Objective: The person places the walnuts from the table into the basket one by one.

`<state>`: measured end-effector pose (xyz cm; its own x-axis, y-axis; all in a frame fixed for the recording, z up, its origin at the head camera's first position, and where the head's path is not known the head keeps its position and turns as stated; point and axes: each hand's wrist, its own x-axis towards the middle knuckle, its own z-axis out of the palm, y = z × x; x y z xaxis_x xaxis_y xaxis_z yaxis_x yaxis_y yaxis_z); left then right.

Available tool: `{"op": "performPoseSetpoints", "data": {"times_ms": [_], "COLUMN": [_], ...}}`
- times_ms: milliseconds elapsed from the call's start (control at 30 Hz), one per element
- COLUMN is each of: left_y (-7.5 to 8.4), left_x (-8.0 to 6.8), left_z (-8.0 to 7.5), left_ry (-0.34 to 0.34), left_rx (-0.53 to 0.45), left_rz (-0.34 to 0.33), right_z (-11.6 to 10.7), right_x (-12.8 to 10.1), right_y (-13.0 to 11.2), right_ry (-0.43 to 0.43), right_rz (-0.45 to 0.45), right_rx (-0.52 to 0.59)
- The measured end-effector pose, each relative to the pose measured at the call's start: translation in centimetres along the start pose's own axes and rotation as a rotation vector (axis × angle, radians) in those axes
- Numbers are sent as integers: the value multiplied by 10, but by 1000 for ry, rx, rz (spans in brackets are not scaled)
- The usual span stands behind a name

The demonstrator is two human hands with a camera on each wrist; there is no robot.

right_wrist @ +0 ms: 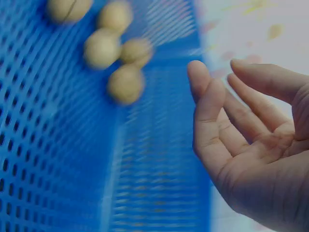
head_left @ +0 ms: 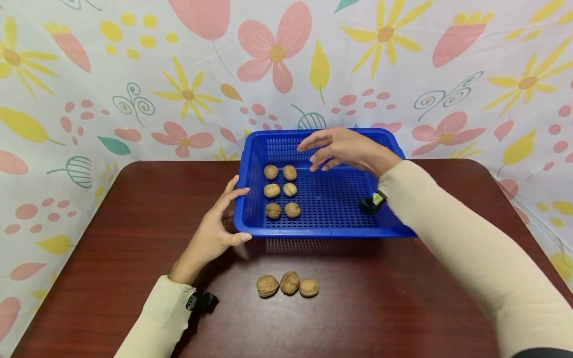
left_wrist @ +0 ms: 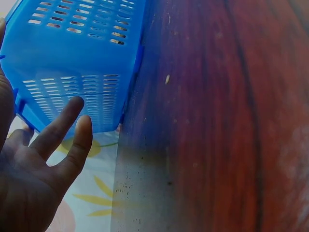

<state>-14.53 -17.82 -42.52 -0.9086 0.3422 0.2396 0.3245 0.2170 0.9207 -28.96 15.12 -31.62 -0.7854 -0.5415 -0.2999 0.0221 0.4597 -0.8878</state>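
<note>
Two hands are working at a blue basket (head_left: 331, 231): the right hand (head_left: 346, 149) is hovering over its far half with fingers spread and holding nothing, while the left hand (head_left: 219, 226) is resting open against its near left corner. Six walnuts (head_left: 281, 191) are lying in two columns on the basket's left floor, blurred and partly cut off in the right wrist view. Three more walnuts (head_left: 288, 285) are sitting together on the brown surface (head_left: 112, 248), just before the basket.
</note>
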Motion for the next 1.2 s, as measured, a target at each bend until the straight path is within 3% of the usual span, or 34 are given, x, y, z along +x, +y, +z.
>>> {"op": "performPoseSetpoints", "data": {"times_ms": [267, 533, 733, 967, 1200], "left_y": [-1, 1, 1, 1, 1], "left_x": [1, 0, -1, -2, -1], "left_z": [0, 0, -1, -1, 1], "left_ry": [3, 7, 13, 15, 10], "left_rx": [14, 30, 30, 31, 23], "left_rz": [2, -11, -6, -15, -15], "right_z": [20, 61, 101, 135, 154], "right_x": [-98, -164, -180, -176, -167], "right_y": [-17, 17, 63, 105, 117], "right_ry": [78, 67, -94, -149, -105], "right_rz": [-145, -229, -345, -255, -153], "right_rx": [-19, 41, 247, 383, 376]}}
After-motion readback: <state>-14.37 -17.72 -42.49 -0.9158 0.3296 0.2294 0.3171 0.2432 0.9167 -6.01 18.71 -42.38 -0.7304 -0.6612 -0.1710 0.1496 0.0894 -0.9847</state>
